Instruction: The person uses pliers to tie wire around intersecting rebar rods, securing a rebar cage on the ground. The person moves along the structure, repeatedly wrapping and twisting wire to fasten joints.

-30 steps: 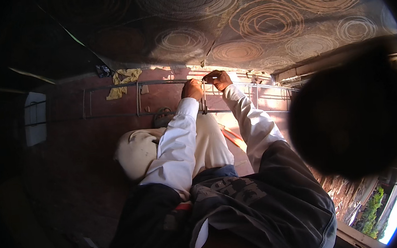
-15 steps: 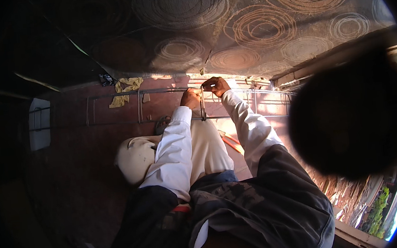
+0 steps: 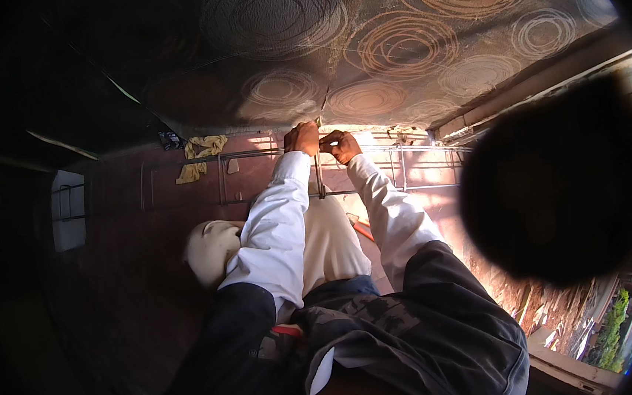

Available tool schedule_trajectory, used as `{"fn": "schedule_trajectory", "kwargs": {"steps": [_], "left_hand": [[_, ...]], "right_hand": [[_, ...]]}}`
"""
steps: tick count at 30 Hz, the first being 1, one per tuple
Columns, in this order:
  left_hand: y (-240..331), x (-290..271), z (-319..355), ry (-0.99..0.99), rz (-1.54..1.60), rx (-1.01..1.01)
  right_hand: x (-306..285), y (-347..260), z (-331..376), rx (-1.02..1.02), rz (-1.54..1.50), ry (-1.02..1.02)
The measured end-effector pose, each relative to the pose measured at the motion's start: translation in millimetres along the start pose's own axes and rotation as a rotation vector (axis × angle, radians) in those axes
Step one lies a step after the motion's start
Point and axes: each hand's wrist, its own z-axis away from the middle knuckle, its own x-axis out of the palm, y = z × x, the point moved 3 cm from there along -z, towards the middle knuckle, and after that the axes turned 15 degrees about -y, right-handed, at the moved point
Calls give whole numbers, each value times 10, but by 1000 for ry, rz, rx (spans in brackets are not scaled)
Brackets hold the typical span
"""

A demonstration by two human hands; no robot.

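A long cage of thin steel rods [image 3: 257, 201] with rectangular stirrups [image 3: 220, 179] runs across in front of me, over my pale trousers. Both hands meet at its far rod, where one stirrup [image 3: 320, 176] joins it. My left hand [image 3: 302, 138] is closed at the rod, just left of this joint, and its fingertips are hidden. Close on its right, my right hand [image 3: 342, 146] has thumb and fingers pinched together. Whatever lies between the fingers of either hand is too small or covered to make out.
A tool with orange-red handles [image 3: 361, 228] lies on the reddish floor [image 3: 255, 180] beside my leg. Yellow cloth [image 3: 204, 148] lies at the back left. Behind the cage hangs a dark sheet with circle patterns [image 3: 367, 98]. A white container [image 3: 69, 209] stands at far left.
My left hand has risen away from me and turned over at the joint. The right hand has shifted slightly nearer to me, its fingers still pinched.
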Motion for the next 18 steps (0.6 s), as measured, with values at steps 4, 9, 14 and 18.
{"fn": "schedule_trajectory", "kwargs": {"steps": [4, 9, 14, 18], "left_hand": [[-59, -202, -208, -60, -44, 59], [-51, -224, -302, 98, -190, 246], [-21, -452, -354, -96, 254, 226], [-636, -539, -371, 175, 207, -36]], "right_hand": [[-5, -89, -4, -33, -51, -23], [44, -291, 51, 44, 121, 72], [-1, -112, 61, -6, 211, 137], [166, -351, 5, 140, 335, 89]]}}
